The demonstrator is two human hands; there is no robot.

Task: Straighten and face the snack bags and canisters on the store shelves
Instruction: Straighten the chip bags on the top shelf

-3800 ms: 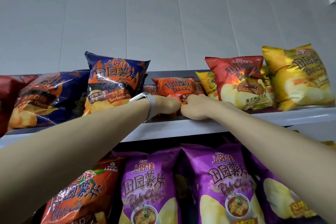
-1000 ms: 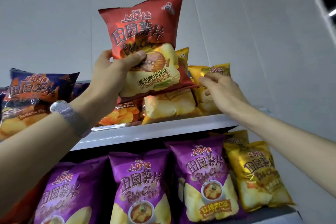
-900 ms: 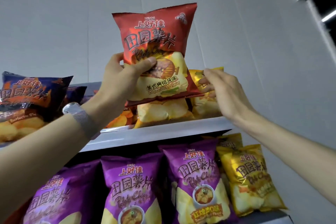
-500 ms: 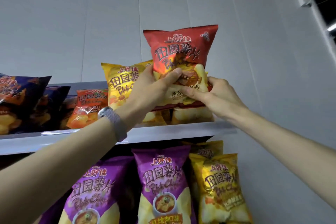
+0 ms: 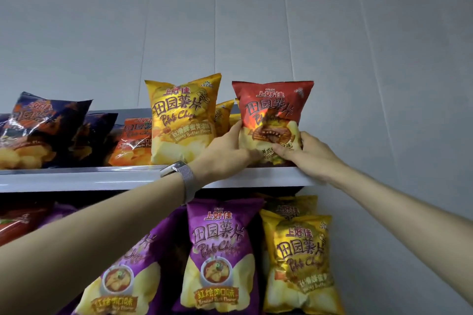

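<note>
A red chip bag (image 5: 275,107) stands upright at the right end of the top shelf (image 5: 102,178), label facing me. My left hand (image 5: 225,153) grips its lower left edge and my right hand (image 5: 304,152) grips its lower right corner. Just left of it a yellow honey butter bag (image 5: 181,117) stands upright, with more yellow bags (image 5: 224,115) behind, partly hidden. An orange bag (image 5: 133,138) and dark blue bags (image 5: 43,125) lean further left on the same shelf.
The lower shelf holds purple bags (image 5: 217,250), a yellow bag (image 5: 299,261) at the right and a red bag (image 5: 18,225) at the far left. A grey panelled wall (image 5: 256,20) rises behind and to the right of the shelves.
The red bag has come down from mid-air to stand at the shelf's right end. Both hands now hold its lower part. A yellow bag now stands upright to its left.
</note>
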